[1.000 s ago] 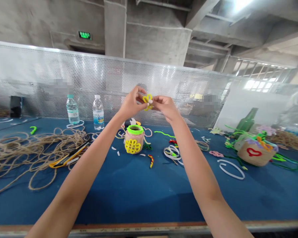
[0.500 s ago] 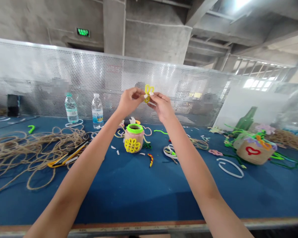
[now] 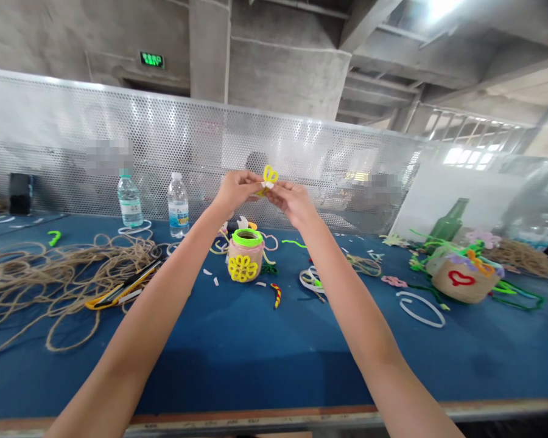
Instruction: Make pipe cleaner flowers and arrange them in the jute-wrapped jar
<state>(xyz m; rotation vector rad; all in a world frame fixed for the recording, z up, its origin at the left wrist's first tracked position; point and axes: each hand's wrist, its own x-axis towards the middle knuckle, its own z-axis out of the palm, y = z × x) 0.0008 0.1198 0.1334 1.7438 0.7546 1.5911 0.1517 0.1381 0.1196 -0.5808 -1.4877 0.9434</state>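
Observation:
Up in front of the perforated screen, a yellow pipe-cleaner flower point(image 3: 270, 174) is pinched between both hands, its looped petals pointing upward. My left hand point(image 3: 238, 190) grips it from the left with closed fingers. From the other side my right hand point(image 3: 293, 202) pinches it too, the fingertips of the two hands almost touching. Small white bits show at the fingertips; whether they are nails or part of the flower I cannot tell. Below stands a twine-wrapped jar point(image 3: 245, 254) with a bright green rim and another yellow flower point(image 3: 242, 268) on its front.
Tangled twine point(image 3: 95, 267) and a yellow utility knife point(image 3: 119, 289) lie at left, before two water bottles point(image 3: 178, 204). A red-and-yellow twisted piece point(image 3: 276, 295) lies near the jar. At right are a white pipe-cleaner loop point(image 3: 421, 309), a heart-marked pot point(image 3: 463, 280) and a green bottle point(image 3: 452, 222).
Both hands have turned the yellow flower while keeping hold of it. It rose about half a second ago and now sits slightly lower and further left.

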